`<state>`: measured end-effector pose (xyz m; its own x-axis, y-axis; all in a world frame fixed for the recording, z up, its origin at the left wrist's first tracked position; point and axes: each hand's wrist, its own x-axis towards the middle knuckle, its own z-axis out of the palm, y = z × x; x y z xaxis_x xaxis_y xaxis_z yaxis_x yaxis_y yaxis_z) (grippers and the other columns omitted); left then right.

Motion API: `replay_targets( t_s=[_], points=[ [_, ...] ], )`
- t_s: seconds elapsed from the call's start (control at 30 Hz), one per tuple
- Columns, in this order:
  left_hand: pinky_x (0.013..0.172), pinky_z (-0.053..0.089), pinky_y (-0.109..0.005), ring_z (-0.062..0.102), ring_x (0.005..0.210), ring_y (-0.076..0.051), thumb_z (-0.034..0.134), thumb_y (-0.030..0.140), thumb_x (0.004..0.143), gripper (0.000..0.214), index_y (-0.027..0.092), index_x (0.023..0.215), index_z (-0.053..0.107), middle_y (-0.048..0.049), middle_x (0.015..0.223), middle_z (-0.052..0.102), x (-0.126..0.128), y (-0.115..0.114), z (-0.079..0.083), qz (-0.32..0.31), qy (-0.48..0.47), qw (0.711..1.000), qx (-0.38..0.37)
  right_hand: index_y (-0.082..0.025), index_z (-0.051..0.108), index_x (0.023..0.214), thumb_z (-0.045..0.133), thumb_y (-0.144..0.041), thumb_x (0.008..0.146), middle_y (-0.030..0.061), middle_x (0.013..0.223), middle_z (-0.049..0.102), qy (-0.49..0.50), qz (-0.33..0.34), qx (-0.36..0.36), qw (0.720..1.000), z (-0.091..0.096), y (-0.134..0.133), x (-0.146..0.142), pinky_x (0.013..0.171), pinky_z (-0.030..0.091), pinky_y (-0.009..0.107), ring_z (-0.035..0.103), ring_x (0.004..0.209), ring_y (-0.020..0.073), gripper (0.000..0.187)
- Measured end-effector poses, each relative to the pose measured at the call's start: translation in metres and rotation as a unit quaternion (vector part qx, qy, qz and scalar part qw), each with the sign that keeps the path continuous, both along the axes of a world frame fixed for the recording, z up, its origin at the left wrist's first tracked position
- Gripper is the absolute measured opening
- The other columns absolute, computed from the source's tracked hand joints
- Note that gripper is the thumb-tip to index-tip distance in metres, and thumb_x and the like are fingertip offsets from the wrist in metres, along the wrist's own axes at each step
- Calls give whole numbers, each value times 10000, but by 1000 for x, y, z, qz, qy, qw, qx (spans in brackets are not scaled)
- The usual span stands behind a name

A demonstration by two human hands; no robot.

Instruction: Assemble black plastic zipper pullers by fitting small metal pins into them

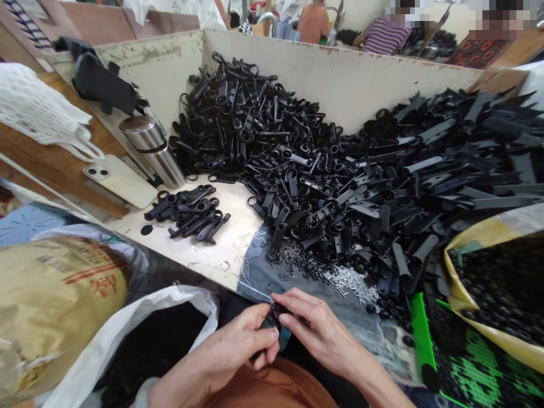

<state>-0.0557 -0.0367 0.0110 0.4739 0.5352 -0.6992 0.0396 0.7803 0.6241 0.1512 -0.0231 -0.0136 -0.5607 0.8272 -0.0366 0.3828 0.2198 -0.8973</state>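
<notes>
"Black plastic part (270, 321) — where is it?"

"Pinched between both hands, at the bottom of the view, mostly hidden by the fingers."

"And the hands?"

"Both closed on it: left hand (216, 354) and right hand (321, 334), fingertips meeting over the piece."

"What's just ahead of them?"

"Denim cloth (257, 277) on the tabletop (221, 255), scattered with silver pins (348, 282) and small black rings (306, 266). Beyond that, a large heap of black plastic pieces (289, 181) against a pale board wall (340, 73)."

"Left of the hands?"

"Nearest, a white plastic bag (178, 300) holding something black. Farther ahead, a small cluster of black pieces (187, 212), then a phone (114, 181) and a steel flask (151, 150)."

"Right?"

"A yellow sack (467, 272) full of black rings."
</notes>
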Motion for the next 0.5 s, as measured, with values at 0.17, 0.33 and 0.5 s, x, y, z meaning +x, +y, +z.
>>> replay_targets(
  t_s=[0.17,0.33,0.5],
  points=[
    [551,266,-244,415,567,-94,715,387,766,426,163,1097,568,55,663,561,1,-5,-6,34,-3,999,-13,-274,646,1400,549,-275,1054,88,1148,713,-7,-16,29,999,0,-2,-1,889,573,309,703,1024,221,360],
    [588,337,-246,452,595,-117,716,425,783,530,149,1207,558,45,674,582,0,-9,-11,22,20,999,-11,-284,614,1430,555,-252,1041,88,1233,705,4,-41,49,998,0,-12,-1,920,568,310,701,1063,224,395],
    [666,410,-280,575,725,-187,698,386,796,255,215,976,643,4,762,642,4,13,-11,19,177,968,178,-274,655,1345,589,-299,1023,63,1148,694,23,-173,39,984,-5,-11,15,663,544,257,635,706,145,330]
  ],
)
